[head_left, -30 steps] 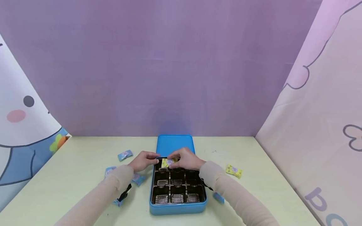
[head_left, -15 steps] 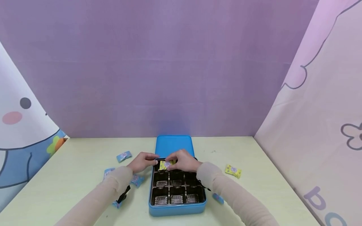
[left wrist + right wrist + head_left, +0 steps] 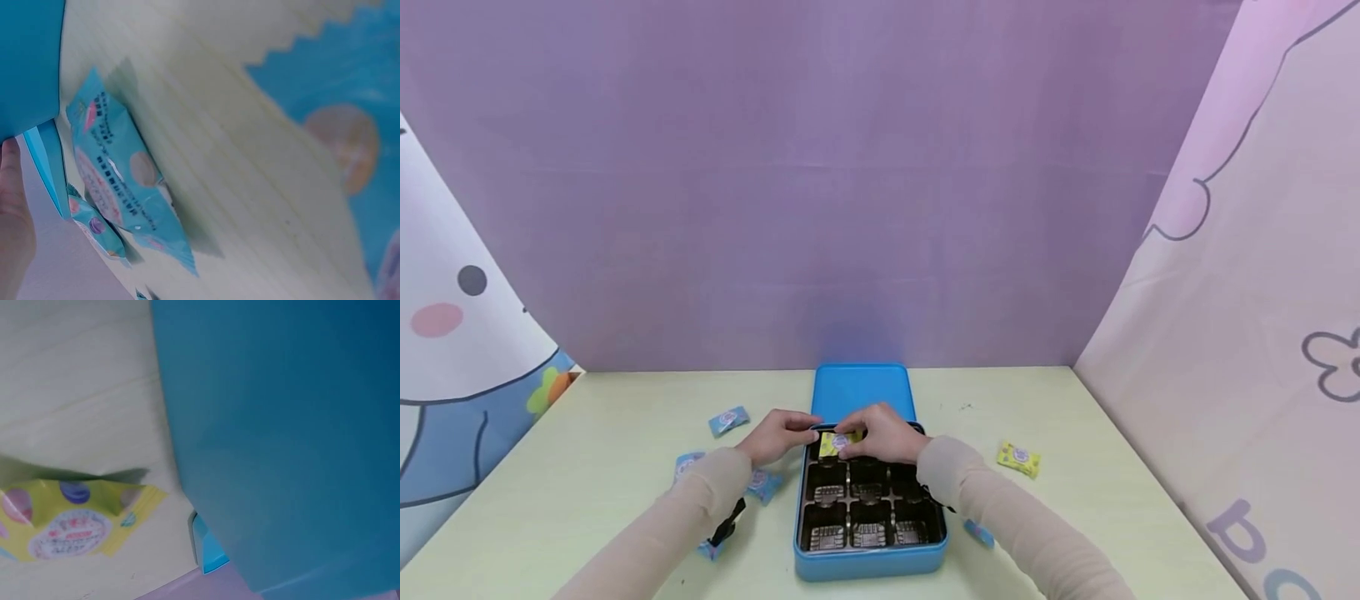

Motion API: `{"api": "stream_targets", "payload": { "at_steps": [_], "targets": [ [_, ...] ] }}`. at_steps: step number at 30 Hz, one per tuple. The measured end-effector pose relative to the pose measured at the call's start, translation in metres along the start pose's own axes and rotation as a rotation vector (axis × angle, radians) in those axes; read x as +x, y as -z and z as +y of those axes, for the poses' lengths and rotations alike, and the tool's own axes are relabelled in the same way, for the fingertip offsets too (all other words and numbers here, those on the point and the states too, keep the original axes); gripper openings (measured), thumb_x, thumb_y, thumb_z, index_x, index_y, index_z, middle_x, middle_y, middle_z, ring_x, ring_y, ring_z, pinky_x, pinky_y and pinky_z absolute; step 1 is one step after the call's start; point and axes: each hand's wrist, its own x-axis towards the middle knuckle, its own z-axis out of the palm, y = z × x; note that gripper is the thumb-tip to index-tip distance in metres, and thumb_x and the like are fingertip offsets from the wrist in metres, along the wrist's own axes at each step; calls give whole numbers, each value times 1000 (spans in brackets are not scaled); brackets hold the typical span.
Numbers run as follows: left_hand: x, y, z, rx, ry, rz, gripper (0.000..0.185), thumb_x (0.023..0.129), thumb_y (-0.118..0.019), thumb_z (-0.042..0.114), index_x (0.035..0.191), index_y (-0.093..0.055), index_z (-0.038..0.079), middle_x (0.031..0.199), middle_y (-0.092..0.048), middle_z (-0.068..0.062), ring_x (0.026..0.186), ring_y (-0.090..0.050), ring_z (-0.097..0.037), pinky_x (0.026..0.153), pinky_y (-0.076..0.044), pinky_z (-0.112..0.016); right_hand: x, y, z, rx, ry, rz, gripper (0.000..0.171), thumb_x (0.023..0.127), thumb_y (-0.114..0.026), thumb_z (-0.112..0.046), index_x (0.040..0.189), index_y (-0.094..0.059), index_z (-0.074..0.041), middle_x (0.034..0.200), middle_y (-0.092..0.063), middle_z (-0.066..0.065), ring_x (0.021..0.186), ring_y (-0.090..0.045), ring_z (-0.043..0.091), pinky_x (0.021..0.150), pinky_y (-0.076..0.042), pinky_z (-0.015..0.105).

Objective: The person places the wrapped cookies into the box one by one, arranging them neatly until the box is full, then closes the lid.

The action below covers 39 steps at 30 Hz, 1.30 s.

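Observation:
A blue box (image 3: pixel 871 565) holds a dark divided tray (image 3: pixel 850 497), with its blue lid (image 3: pixel 861 393) lying behind it. My right hand (image 3: pixel 883 433) pinches a yellow candy packet (image 3: pixel 833 444) between thumb and fingers, over the tray's far-left compartment. The hand hides part of the packet and the far compartments. At the far-left corner, my left hand (image 3: pixel 778 436) holds the box, thumb at the side rim and index finger along the back. In the left wrist view, part of that hand (image 3: pixel 14 219) lies against the box wall (image 3: pixel 28 69).
Blue candy packets lie left of the box: one at the back (image 3: pixel 728 421), one beside the left wrist (image 3: pixel 763 485), others partly behind the sleeve. To the right are a yellow packet (image 3: pixel 1018 458) and a blue packet (image 3: pixel 979 533) near the right sleeve. A purple backdrop (image 3: pixel 850 208) rises behind the table.
My right hand has shifted slightly left with the yellow packet, bringing it closer to the box's far-left corner. My left hand stays at that corner. The head view has tilted slightly.

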Motion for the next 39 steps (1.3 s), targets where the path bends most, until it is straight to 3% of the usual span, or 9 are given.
{"api": "stream_targets", "payload": {
  "at_steps": [17,30,39],
  "targets": [
    [-2,3,4,-12,-12,-1,38,93,-55,18,127,-54,1,132,-49,-20,122,-45,-38,98,-40,-54,6,0,-4,-62,24,-26,40,79,-70,-31,116,-65,-17,108,-67,-5,92,-61,4,74,-52,19],
    [0,2,0,-36,-26,-16,41,92,-57,22,127,-54,0,128,-53,-20,119,-49,-37,97,-42,-52,5,-5,-3,-89,29,-27,46,80,-68,-35,122,-61,-18,119,-63,-3,111,-57,13,87,-51,28],
    [-2,0,0,-31,-15,-10,40,92,-56,20,127,-54,0,129,-52,-20,119,-49,-37,97,-42,-52,4,-7,0,-100,20,-25,44,81,-68,-36,121,-62,-19,119,-63,-4,111,-57,13,87,-52,28]
  ]
}}
